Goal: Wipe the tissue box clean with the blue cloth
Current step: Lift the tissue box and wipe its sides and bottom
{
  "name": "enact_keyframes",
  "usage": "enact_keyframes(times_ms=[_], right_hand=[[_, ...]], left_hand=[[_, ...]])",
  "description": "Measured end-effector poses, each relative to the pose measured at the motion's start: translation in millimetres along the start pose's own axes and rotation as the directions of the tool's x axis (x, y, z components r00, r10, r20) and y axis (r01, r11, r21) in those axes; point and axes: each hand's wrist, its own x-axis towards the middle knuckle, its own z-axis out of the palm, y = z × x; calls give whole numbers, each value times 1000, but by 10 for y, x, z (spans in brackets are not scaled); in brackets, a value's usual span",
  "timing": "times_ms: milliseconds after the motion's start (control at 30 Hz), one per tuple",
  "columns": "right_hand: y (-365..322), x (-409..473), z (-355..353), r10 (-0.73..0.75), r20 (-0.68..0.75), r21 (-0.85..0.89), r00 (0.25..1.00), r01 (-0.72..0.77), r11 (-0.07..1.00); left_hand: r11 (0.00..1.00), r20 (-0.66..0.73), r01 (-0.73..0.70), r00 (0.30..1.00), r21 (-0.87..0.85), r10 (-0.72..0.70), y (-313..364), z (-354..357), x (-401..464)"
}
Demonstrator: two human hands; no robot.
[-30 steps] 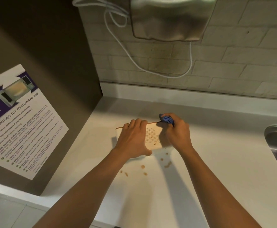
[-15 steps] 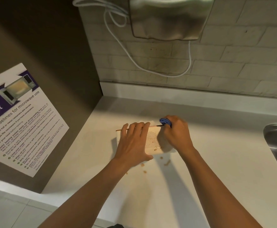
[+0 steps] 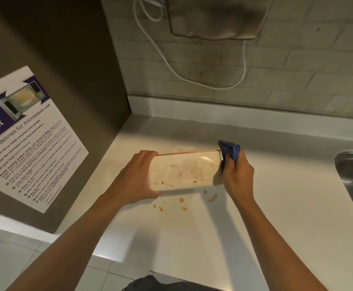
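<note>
From the head view, my left hand (image 3: pixel 136 177) grips the left end of the tissue box (image 3: pixel 185 172), fingers curled over its top edge and thumb under the lower corner, so the box stands tilted on the white counter (image 3: pixel 276 217) with its broad face turned up toward me. My right hand (image 3: pixel 237 175) has the blue cloth (image 3: pixel 230 151) bunched in its fingers, pressed against the box's right end near the upper corner. I judge I am in the middle of the wiping: brown flecks dot the face around the dotted cloud pattern, so that side is not yet clean. The next move calls for dragging the cloth leftward across the face while my left hand braces the box. Brown spots (image 3: pixel 182 200) also lie on the counter just below the box.
</note>
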Motion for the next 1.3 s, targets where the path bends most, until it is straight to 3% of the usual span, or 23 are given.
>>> enact_keyframes(times_ms=[100,200,400,633,800,867,1067,1233,1300], right_hand=[[97,-318,-61,-34,-101,26,994,37,999],[142,-570,35,-136,-11,26,991,136,990],[419,-724,310,-295,82,-212,952,305,928],[197,-553,434,-206,7,-237,979,202,950],[62,-805,727,-331,196,-298,923,377,877],[139,-842,566,-320,206,-303,925,371,878],[72,-345,482,-161,-50,-244,986,145,959],[-65,-771,896,-317,165,-312,934,355,881],[18,-841,757,-334,166,-340,928,372,864]], left_hand=[[995,58,28,998,-91,-22,-9,35,31],[989,72,48,997,-136,-39,-18,63,59],[985,83,55,996,-163,-42,-66,41,120],[971,64,36,998,-236,-22,-136,84,130],[973,54,10,999,-231,3,-198,112,155],[973,58,-5,998,-229,18,-205,97,161],[966,53,-25,998,-257,40,-272,99,249],[955,30,-54,997,-292,65,-292,101,274],[953,38,-71,996,-294,86,-318,97,306]])
